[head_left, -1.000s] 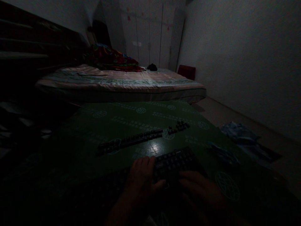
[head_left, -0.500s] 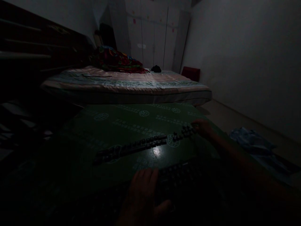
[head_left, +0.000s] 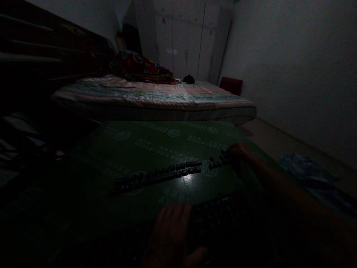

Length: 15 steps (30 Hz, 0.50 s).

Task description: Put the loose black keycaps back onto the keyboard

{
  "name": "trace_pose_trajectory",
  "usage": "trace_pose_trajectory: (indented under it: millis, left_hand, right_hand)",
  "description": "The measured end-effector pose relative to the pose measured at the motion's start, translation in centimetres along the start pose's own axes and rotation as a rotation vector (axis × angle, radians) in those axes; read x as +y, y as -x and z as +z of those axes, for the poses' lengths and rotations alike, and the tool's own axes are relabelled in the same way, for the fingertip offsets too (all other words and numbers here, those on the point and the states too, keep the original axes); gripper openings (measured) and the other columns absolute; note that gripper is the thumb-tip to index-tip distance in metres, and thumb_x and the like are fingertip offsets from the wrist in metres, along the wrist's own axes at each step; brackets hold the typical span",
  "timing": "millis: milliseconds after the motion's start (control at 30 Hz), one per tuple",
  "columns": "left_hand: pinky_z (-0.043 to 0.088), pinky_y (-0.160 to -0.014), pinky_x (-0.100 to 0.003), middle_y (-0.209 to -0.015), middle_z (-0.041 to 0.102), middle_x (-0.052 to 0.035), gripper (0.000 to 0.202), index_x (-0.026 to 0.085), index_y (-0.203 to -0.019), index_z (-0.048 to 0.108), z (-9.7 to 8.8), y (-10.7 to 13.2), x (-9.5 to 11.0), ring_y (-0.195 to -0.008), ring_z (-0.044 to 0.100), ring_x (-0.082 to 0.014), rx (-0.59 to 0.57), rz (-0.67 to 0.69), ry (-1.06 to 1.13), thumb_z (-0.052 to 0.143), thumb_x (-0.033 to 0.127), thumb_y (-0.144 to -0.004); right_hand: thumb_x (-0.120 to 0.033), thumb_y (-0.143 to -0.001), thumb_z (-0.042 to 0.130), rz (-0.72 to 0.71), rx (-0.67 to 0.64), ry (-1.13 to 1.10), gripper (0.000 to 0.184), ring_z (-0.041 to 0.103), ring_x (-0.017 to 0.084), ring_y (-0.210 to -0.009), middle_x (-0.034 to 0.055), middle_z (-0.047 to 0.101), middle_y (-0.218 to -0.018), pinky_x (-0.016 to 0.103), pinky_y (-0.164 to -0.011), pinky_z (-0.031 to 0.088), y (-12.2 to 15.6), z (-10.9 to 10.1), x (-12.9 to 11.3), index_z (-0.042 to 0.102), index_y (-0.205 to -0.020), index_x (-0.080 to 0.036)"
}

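A dark keyboard (head_left: 220, 212) lies near me, much of it lost in shadow. My left hand (head_left: 173, 227) rests on it, fingers stretched toward its far edge and thumb spread apart. Farther off, loose black keycaps (head_left: 178, 170) form two rows across the green tabletop (head_left: 156, 136). To their right is a small group of keycaps (head_left: 213, 163). My right hand (head_left: 239, 150) is at the right end of that group, its fingers pinched together. Whatever may be between those fingertips is too dark to make out.
Beyond the table stands a bed (head_left: 156, 96) with a red patterned blanket (head_left: 142, 69) and a small black item (head_left: 189, 79). A blue cloth bundle (head_left: 306, 169) is low on the right. Pale wardrobe doors (head_left: 181, 44) fill the back.
The view has shifted slightly, moving the scene a little rightward. My right hand has drawn slightly closer over the right-hand keycaps, covering more of them. My left hand stays on the keyboard.
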State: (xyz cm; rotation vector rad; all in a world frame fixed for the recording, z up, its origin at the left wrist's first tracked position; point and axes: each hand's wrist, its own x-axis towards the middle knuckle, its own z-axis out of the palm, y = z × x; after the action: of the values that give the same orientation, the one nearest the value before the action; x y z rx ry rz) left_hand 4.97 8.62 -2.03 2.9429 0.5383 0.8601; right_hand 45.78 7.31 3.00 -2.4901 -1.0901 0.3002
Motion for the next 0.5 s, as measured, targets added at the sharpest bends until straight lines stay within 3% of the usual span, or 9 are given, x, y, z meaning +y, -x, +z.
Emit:
trace_pose_trajectory:
  millis: [133,267,500]
  left_hand:
    - [0.048,-0.092,-0.050,-0.119,0.062,-0.0145,0.081,0.021,-0.132,0.043,-0.6,-0.2,0.0,-0.108,0.059,-0.0346,-0.048,-0.030,0.018,0.069,0.052,-0.061]
    - [0.052,-0.085,-0.048,-0.116,0.064,-0.0144,0.079,0.020,-0.129,0.046,-1.8,-0.8,0.1,-0.103,0.062,-0.0334,-0.088,0.029,0.008,0.071,0.054,-0.062]
    - [0.047,-0.091,-0.049,-0.118,0.061,-0.0140,0.087,0.019,-0.131,0.042,0.0,0.1,-0.1,-0.107,0.058,-0.0341,-0.027,-0.005,-0.021,0.070,0.058,-0.059]
  right_hand:
    - [-0.033,-0.091,0.057,0.014,-0.074,0.077,0.022,0.063,0.015,-0.083,0.0032,0.065,-0.097,0.032,-0.074,0.054,0.1,-0.1,-0.4,0.063,-0.099,-0.014]
    - [-0.033,-0.091,0.056,0.015,-0.097,0.115,0.022,0.063,0.015,-0.086,0.0040,0.065,-0.100,0.033,-0.076,0.054,0.1,0.0,-0.7,0.063,-0.101,-0.014]
    - [-0.034,-0.091,0.057,0.013,-0.038,0.137,0.025,0.063,0.017,-0.091,0.0053,0.064,-0.106,0.035,-0.079,0.054,-0.2,-0.7,-0.7,0.062,-0.105,-0.014]
